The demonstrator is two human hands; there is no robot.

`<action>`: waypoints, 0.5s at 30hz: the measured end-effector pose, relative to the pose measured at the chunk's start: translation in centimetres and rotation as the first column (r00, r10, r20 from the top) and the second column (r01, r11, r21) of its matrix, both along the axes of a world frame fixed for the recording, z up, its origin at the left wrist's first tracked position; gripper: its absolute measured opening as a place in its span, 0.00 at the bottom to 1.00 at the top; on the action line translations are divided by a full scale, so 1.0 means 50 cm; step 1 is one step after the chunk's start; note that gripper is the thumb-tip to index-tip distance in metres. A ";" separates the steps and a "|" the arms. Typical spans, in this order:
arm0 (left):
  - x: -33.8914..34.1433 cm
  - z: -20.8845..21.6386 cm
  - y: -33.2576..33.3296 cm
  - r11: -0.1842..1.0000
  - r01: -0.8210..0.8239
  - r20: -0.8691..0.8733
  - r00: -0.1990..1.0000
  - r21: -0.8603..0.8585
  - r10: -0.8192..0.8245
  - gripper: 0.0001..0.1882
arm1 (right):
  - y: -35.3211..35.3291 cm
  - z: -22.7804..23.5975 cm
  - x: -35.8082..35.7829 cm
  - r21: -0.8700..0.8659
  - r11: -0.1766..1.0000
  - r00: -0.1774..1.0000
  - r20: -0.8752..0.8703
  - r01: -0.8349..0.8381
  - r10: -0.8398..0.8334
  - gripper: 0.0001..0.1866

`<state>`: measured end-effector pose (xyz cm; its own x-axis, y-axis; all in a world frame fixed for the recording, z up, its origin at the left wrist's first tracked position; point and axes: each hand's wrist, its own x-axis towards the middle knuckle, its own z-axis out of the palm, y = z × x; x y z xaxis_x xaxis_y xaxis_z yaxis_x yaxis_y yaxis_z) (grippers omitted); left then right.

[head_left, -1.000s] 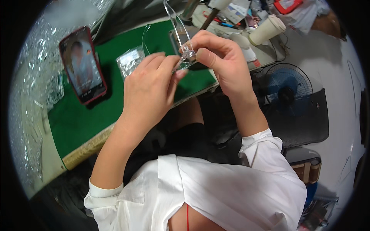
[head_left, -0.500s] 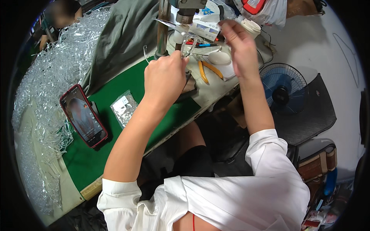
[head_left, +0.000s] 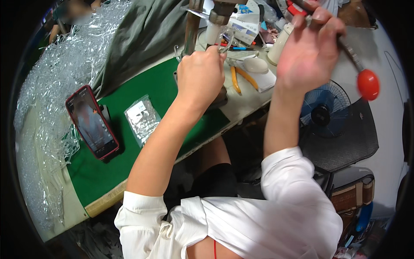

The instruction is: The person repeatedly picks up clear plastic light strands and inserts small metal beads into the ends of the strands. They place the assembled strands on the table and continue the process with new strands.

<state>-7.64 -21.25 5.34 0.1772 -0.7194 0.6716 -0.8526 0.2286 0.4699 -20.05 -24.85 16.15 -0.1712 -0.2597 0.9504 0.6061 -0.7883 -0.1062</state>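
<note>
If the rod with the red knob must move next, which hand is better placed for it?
Probably the right hand: it grips the rod with the red knob, while the left hand holds the clear plastic piece.

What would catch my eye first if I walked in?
Probably the bright red knob on a dark bar by the right hand. Next, the big heap of clear plastic pieces along the left, then the red-cased phone at the left end of the green mat.
</note>
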 end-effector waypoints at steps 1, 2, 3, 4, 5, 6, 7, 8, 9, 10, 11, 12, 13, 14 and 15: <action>0.005 -0.004 0.000 1.000 -0.004 0.014 1.000 -0.005 0.004 0.13 | 0.010 0.001 0.010 0.064 0.998 1.000 0.019 0.001 -0.002 0.08; 0.002 -0.001 -0.002 1.000 0.004 0.015 1.000 -0.031 -0.003 0.13 | -0.003 0.025 0.007 0.014 1.000 0.999 -0.042 0.003 -0.002 0.07; -0.005 -0.002 0.003 1.000 0.010 0.004 1.000 -0.014 -0.010 0.13 | 0.005 0.056 -0.015 -0.030 0.999 0.988 -0.152 -0.011 0.006 0.07; 0.002 -0.007 0.004 0.999 -0.004 0.028 1.000 -0.034 0.005 0.13 | 0.009 0.081 -0.022 -0.047 0.997 0.971 -0.237 -0.053 0.041 0.07; 0.003 -0.012 -0.002 0.999 -0.001 0.045 0.999 -0.052 0.003 0.13 | 0.011 0.100 -0.036 -0.030 0.996 0.948 -0.310 -0.089 0.075 0.08; 0.003 -0.016 -0.001 0.998 0.001 0.061 0.998 -0.070 0.003 0.13 | 0.004 0.107 -0.038 0.051 0.998 0.957 -0.286 -0.028 0.041 0.09; 0.000 -0.012 0.004 1.000 -0.010 0.076 0.997 -0.029 0.012 0.14 | -0.001 0.118 -0.039 0.130 0.991 0.964 -0.267 0.030 0.006 0.11; 0.003 -0.011 0.008 1.000 -0.002 0.072 0.997 -0.024 0.004 0.14 | 0.000 0.122 -0.035 0.223 0.971 0.980 -0.195 0.090 -0.046 0.12; 0.006 -0.011 0.011 1.000 0.005 0.069 0.998 -0.020 -0.004 0.14 | 0.007 0.114 -0.027 0.286 0.951 0.991 -0.100 0.119 -0.094 0.11; 0.010 -0.009 0.012 1.000 0.014 0.066 0.998 -0.017 -0.013 0.14 | 0.015 0.106 -0.016 0.353 0.925 0.989 -0.009 0.143 -0.149 0.11; 0.013 -0.005 0.024 0.999 0.039 0.064 0.997 -0.025 -0.037 0.13 | 0.013 0.058 -0.016 0.308 0.933 0.982 -0.070 0.187 -0.174 0.11; 0.034 -0.011 0.058 0.999 0.031 0.078 0.996 -0.015 -0.030 0.12 | 0.006 -0.002 -0.001 0.276 0.941 0.979 -0.115 0.194 -0.168 0.12; 0.041 -0.011 0.087 0.998 0.054 0.081 0.995 -0.015 -0.053 0.11 | -0.008 -0.060 -0.008 0.137 0.960 0.921 -0.342 0.245 -0.186 0.15; 0.047 -0.015 0.111 0.997 0.066 0.094 0.994 -0.047 -0.062 0.10 | 0.023 -0.099 0.011 0.280 0.904 0.818 -0.562 0.323 -0.119 0.14; 0.055 -0.013 0.139 0.994 0.077 0.110 0.992 -0.077 -0.068 0.09 | 0.028 -0.120 0.024 0.315 0.910 0.758 -0.652 0.270 0.001 0.12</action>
<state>-4.91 -14.28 4.69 0.0507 -0.6706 0.7401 -0.8766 0.3252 0.3547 -18.85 -23.46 10.14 0.3641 -0.6303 0.6856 0.1841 -0.6729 -0.7164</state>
